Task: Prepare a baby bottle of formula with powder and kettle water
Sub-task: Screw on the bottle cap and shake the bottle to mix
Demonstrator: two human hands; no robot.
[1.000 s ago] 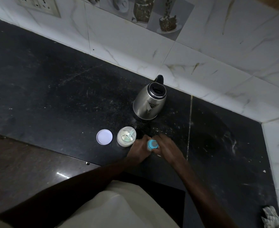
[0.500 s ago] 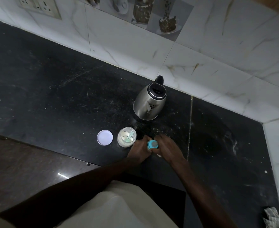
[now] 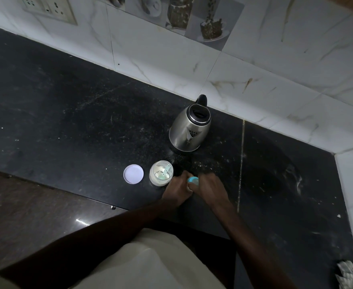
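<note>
The blue-topped bottle is at frame centre; the open powder jar with scoop just left; the steel kettle upright above.

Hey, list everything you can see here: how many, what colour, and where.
kettle: one, steel with black lid, back of the counter
powder jar: one, clear, open, scoop inside, left of the hands
jar lid: one, white, left of the powder jar
baby bottle: one, blue top showing, between the hands
crumpled wad: one, pale, bottom right corner
socket panel: one, white, top left
left hand: one, gripping the baby bottle
right hand: one, gripping the baby bottle
</note>
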